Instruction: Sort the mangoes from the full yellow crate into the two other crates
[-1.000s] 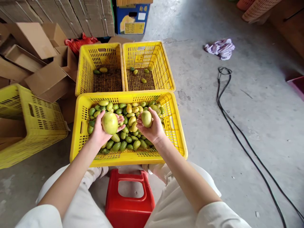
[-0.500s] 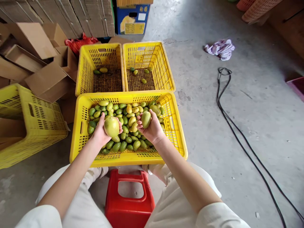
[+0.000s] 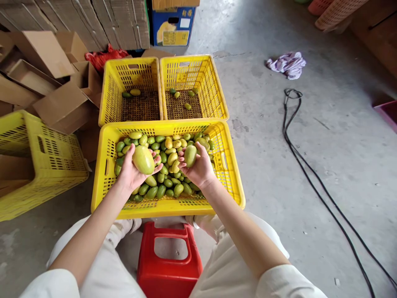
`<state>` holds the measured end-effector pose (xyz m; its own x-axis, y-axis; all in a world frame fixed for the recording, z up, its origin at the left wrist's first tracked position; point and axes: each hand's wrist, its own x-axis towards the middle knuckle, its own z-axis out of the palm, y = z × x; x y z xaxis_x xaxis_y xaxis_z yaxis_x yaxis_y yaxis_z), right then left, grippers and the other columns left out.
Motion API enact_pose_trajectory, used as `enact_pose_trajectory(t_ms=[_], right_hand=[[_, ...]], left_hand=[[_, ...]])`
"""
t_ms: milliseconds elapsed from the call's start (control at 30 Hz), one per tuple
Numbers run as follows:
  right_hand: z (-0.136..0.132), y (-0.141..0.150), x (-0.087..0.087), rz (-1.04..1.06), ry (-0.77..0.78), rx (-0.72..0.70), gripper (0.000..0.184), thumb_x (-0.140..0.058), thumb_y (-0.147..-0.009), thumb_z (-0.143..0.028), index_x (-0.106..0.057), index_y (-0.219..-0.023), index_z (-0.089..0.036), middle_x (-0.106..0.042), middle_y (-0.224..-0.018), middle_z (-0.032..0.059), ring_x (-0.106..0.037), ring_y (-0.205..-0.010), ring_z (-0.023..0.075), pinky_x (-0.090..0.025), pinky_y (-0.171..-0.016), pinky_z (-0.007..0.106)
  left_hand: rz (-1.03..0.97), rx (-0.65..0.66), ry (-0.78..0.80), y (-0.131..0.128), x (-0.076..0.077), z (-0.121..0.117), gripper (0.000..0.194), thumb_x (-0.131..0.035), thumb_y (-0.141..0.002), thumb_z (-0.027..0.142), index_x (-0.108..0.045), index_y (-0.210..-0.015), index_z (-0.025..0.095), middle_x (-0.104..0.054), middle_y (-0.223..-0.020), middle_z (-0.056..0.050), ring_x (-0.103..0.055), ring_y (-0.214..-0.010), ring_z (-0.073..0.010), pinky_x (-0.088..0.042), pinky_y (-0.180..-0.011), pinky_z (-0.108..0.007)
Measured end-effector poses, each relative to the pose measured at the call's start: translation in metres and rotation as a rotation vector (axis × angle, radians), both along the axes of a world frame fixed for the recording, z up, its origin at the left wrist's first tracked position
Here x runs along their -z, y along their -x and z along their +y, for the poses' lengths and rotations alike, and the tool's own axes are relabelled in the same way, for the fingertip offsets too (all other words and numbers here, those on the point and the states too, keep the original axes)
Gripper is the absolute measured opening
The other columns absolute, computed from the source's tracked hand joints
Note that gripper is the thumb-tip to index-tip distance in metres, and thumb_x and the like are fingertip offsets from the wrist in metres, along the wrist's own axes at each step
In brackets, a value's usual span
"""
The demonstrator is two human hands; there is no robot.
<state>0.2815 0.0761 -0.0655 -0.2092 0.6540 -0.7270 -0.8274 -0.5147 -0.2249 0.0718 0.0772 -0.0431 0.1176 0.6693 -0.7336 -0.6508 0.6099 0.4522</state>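
Observation:
My left hand [image 3: 132, 174] cradles a large yellow-green mango [image 3: 143, 159], palm up with the fingers partly curled beneath it. Opposite, my right hand [image 3: 201, 167] holds a smaller green mango [image 3: 190, 156] between thumb and fingers. Both hands are above a wide yellow crate [image 3: 231, 182], in which many green and yellowish mangoes [image 3: 169, 182] lie. The hands hide part of that pile.
Behind stand two yellow crates, the left one [image 3: 108, 95] and the right one [image 3: 220, 95], each with a few mangoes. A red stool [image 3: 169, 269] is between my legs. Cardboard boxes [image 3: 62, 105] and another yellow crate [image 3: 58, 165] lie left; a black cable [image 3: 313, 174] runs along the floor right.
The large mango has turned in my left hand, now tilted with its longer side showing. The smaller mango has turned slightly in my right hand. The crates have stayed put.

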Motion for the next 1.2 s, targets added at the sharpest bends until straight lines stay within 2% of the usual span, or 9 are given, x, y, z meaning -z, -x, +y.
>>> enact_pose_trajectory(t_ms=[100,233,367,533,633,733,933,1033,1200], right_hand=[[0.0,-0.001,0.001,0.009,-0.03,-0.015,0.044,-0.064,-0.109,-0.058,-0.064,-0.086,-0.021,-0.066,-0.074,0.0017,-0.059,-0.059,0.0116,-0.047,-0.048,0.018],[0.0,0.0,0.0,0.003,-0.039,-0.007,0.042,-0.069,-0.106,-0.057,-0.064,-0.086,-0.021,-0.066,-0.074,0.0011,-0.059,-0.06,0.012,-0.048,-0.048,0.018],[0.0,0.001,-0.004,0.008,-0.007,0.018,0.04,-0.061,-0.111,-0.053,-0.064,-0.086,-0.022,-0.065,-0.072,0.0006,-0.057,-0.058,0.0112,-0.046,-0.047,0.016],[0.0,0.001,-0.001,0.026,-0.028,0.009,0.036,-0.063,-0.11,-0.051,-0.063,-0.088,-0.022,-0.064,-0.072,-0.0003,-0.058,-0.058,0.0107,-0.046,-0.047,0.015],[0.0,0.0,0.001,0.026,-0.035,0.008,0.034,-0.065,-0.109,-0.05,-0.063,-0.088,-0.023,-0.065,-0.072,-0.0003,-0.058,-0.059,0.0112,-0.047,-0.047,0.016],[0.001,0.001,0.004,0.006,-0.013,0.015,0.033,-0.068,-0.107,-0.05,-0.064,-0.087,-0.023,-0.066,-0.072,0.0,-0.059,-0.059,0.0119,-0.049,-0.047,0.017],[-0.002,0.003,0.016,-0.182,0.13,-0.02,0.022,-0.079,-0.099,-0.035,-0.067,-0.085,-0.024,-0.066,-0.071,-0.0012,-0.061,-0.06,0.0115,-0.051,-0.049,0.018],[-0.002,0.005,0.017,-0.249,0.11,-0.058,0.02,-0.083,-0.097,-0.035,-0.069,-0.087,-0.023,-0.064,-0.071,-0.0027,-0.059,-0.058,0.0106,-0.054,-0.052,0.018],[0.0,0.01,0.003,-0.256,0.101,-0.045,0.026,-0.068,-0.108,-0.038,-0.072,-0.088,-0.022,-0.065,-0.068,-0.0002,-0.064,-0.063,0.0119,-0.056,-0.059,0.019]], left_hand=[[-0.001,0.003,-0.002,0.001,0.004,0.001,0.051,-0.074,-0.099,0.071,-0.071,-0.092,0.02,-0.072,-0.085,-0.005,-0.073,-0.076,-0.0179,-0.07,-0.079,-0.035],[0.046,0.043,0.029,0.008,0.009,0.005,0.061,-0.064,-0.101,0.078,-0.078,-0.102,0.019,-0.066,-0.069,-0.002,-0.066,-0.06,-0.0171,-0.071,-0.084,-0.04],[0.037,0.084,-0.004,0.012,0.014,0.008,0.058,-0.058,-0.106,0.072,-0.081,-0.116,0.02,-0.073,-0.073,-0.004,-0.073,-0.066,-0.0202,-0.071,-0.082,-0.038],[0.059,0.095,0.022,0.01,0.016,0.008,0.05,-0.047,-0.113,0.056,-0.08,-0.11,0.019,-0.079,-0.08,-0.009,-0.079,-0.072,-0.0238,-0.072,-0.081,-0.043],[0.059,0.103,0.079,0.008,0.016,0.007,0.048,-0.051,-0.111,0.055,-0.079,-0.111,0.017,-0.079,-0.08,-0.011,-0.079,-0.071,-0.026,-0.073,-0.081,-0.048],[0.079,0.078,0.142,0.007,0.016,0.007,0.04,-0.061,-0.108,0.054,-0.076,-0.108,0.017,-0.08,-0.084,-0.011,-0.08,-0.072,-0.0262,-0.073,-0.08,-0.049],[0.241,0.066,0.285,0.005,0.018,0.007,0.012,-0.076,-0.103,0.027,-0.069,-0.099,0.019,-0.076,-0.084,-0.005,-0.075,-0.07,-0.0163,-0.069,-0.071,-0.032],[0.296,0.057,0.298,0.003,0.017,0.006,0.013,-0.08,-0.099,0.018,-0.068,-0.095,0.019,-0.074,-0.084,-0.002,-0.073,-0.071,-0.0149,-0.067,-0.068,-0.028],[0.31,0.07,0.226,0.002,0.014,0.004,0.018,-0.083,-0.091,0.006,-0.07,-0.089,0.018,-0.075,-0.089,-0.002,-0.071,-0.075,-0.0134,-0.069,-0.074,-0.029]])
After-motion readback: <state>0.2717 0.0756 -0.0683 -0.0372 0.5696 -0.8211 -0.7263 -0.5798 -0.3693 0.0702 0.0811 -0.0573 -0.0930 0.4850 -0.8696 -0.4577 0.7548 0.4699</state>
